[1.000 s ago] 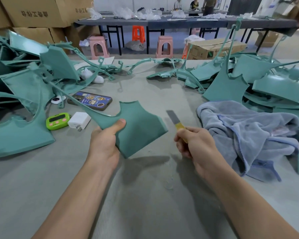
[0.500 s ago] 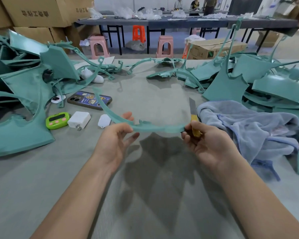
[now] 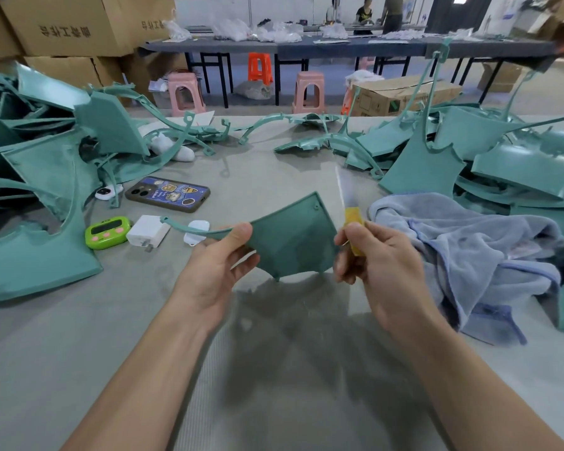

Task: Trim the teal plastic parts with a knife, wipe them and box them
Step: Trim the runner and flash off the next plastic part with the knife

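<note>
Two hands work above the tabletop [image 3: 79, 353]; left hand [image 3: 215, 275] pinches the teal part [image 3: 290, 239]; right hand [image 3: 378, 265] grips the knife [image 3: 350, 213].

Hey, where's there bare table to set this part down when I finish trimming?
Widest bare patch: the near table, between the flat teal sheet and the towel. A smaller one lies beyond the held part, between the phone and the leaning teal panel. Crowded: the left teal pile, the right teal pile, the timer and charger.
</note>
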### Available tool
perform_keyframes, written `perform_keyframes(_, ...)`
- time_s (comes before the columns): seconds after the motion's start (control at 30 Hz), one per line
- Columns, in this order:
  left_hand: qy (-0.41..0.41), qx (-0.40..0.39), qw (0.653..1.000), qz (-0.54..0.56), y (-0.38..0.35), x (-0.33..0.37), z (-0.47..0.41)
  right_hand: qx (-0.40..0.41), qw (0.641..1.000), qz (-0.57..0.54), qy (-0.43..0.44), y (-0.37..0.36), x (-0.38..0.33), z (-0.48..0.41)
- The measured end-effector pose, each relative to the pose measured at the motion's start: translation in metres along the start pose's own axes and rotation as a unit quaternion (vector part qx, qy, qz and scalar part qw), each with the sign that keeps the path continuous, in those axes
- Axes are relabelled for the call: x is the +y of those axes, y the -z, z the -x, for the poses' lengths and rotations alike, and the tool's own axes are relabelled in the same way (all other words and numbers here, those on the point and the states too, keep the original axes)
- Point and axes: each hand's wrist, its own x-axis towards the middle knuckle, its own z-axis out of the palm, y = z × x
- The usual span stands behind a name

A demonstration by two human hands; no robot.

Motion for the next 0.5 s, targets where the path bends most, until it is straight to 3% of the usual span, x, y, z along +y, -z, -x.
perform_keyframes(0.1,0.004,-0.002,1.0,0.007,-0.001,0.002,0.0,-0.017,0.998,0.064,0.02,-0.011,0.007,0.002)
perform_keyframes(0.27,-0.008,0.043,0.998,0.039,-0.002,0.0,-0.002,0.1,0.956,0.259,-0.096,-0.008,0.025,-0.007)
perform_keyframes(0.37,-0.02,0.019,0.998,0.051,-0.002,0.001,-0.002,0.106,0.965,0.214,-0.104,-0.005,0.025,-0.008)
perform_keyframes(0.5,-0.036,-0.021,0.997,0.062,-0.003,0.0,-0.002,0.033,0.996,0.077,-0.017,-0.015,0.016,-0.006)
